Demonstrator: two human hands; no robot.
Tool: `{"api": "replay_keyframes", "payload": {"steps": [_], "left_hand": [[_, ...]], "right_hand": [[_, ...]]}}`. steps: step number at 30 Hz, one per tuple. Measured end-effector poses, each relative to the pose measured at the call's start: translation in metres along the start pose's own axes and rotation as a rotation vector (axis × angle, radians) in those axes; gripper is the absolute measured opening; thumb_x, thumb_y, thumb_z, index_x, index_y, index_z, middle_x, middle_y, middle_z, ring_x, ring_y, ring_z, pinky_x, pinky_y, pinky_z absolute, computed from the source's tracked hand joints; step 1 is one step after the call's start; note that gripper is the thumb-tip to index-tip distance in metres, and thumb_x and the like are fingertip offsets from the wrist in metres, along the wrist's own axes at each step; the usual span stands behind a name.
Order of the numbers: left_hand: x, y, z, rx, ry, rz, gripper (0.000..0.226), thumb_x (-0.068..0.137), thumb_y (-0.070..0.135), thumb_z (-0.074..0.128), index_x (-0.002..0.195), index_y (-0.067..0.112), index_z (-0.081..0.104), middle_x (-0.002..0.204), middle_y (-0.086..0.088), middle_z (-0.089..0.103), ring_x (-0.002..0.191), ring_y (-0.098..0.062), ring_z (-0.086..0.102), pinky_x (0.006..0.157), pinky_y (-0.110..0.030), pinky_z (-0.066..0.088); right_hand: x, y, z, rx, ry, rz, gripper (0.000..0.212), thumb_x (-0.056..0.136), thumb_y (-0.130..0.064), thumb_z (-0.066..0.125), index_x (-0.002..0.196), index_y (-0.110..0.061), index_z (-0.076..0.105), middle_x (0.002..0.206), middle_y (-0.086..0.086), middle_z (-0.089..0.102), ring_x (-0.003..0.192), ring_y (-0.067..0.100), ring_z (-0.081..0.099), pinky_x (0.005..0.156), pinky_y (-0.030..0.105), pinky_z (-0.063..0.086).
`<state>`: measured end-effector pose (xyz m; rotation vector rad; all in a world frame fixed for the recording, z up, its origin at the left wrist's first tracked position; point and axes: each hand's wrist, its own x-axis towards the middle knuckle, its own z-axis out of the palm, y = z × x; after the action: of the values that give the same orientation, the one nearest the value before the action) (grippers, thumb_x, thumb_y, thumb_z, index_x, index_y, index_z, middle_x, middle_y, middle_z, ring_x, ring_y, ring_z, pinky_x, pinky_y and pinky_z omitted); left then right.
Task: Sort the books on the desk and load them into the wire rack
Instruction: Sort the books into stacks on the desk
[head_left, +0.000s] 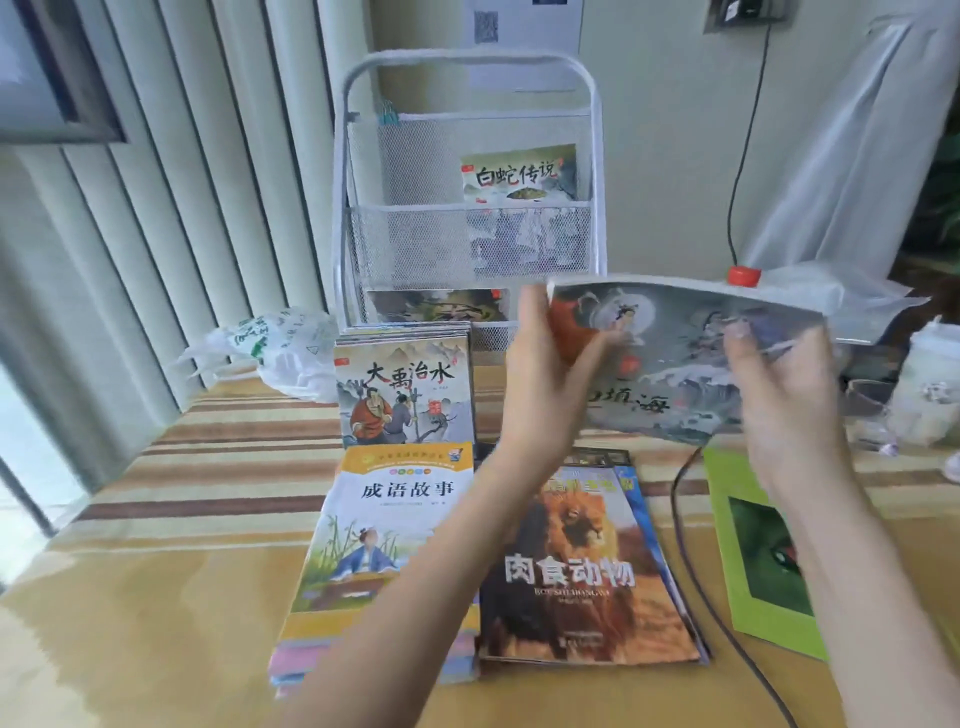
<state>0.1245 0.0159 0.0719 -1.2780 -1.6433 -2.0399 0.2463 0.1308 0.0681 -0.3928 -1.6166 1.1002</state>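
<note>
Both hands hold a thin grey picture book (670, 358) in the air above the desk, in front of the white wire rack (467, 228). My left hand (550, 379) grips its left edge, thumb on the cover. My right hand (784, 395) holds its right side with fingers curled over the cover. One book (519, 174) stands in the rack's upper pocket and another (441, 305) shows in the lower one. On the desk lie a stack topped by a blue-grey book (405, 387), a stack topped by a white and yellow book (384, 525), and a lion-cover stack (582, 571).
A green-framed book (753, 551) lies at the right with a black cable (691, 561) crossing the striped desk cloth (208, 467). A white plastic bag (275, 348) sits at the left of the rack. A glass (867, 410) and clear plastic clutter stand at the right.
</note>
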Motion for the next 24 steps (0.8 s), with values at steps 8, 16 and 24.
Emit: {"api": "replay_keyframes", "payload": {"steps": [8,16,24], "left_hand": [[0.036,-0.065,-0.143,0.314,0.199,-0.087,0.037,0.085,0.010,0.067,0.103,0.014,0.035,0.090,0.002,0.051,0.081,-0.011,0.050,0.076,-0.031,0.043],[0.012,-0.143,-0.180,0.640,0.158,-0.319,0.048,0.082,0.020,0.072,0.106,-0.007,0.041,0.105,-0.022,0.041,0.101,-0.031,0.037,0.092,-0.044,0.029],[0.017,-0.156,-0.175,0.409,0.068,-0.382,0.055,0.091,0.015,0.060,0.131,-0.005,0.028,0.119,-0.017,0.040,0.115,-0.031,0.043,0.105,-0.041,0.034]], "right_hand": [[0.017,0.016,0.180,-0.019,-0.390,0.054,0.024,0.097,-0.016,0.048,0.116,-0.021,0.035,0.084,-0.013,0.048,0.071,-0.020,0.049,0.062,0.000,0.037],[-0.004,0.097,0.227,-0.349,-0.554,0.089,0.010,0.098,-0.022,0.048,0.099,-0.013,0.045,0.074,-0.007,0.041,0.065,0.005,0.040,0.054,0.016,0.032],[-0.010,0.114,0.224,-0.531,-0.321,-0.019,0.015,0.098,-0.018,0.044,0.084,-0.015,0.039,0.063,0.000,0.043,0.054,0.016,0.038,0.047,0.032,0.023]]}}
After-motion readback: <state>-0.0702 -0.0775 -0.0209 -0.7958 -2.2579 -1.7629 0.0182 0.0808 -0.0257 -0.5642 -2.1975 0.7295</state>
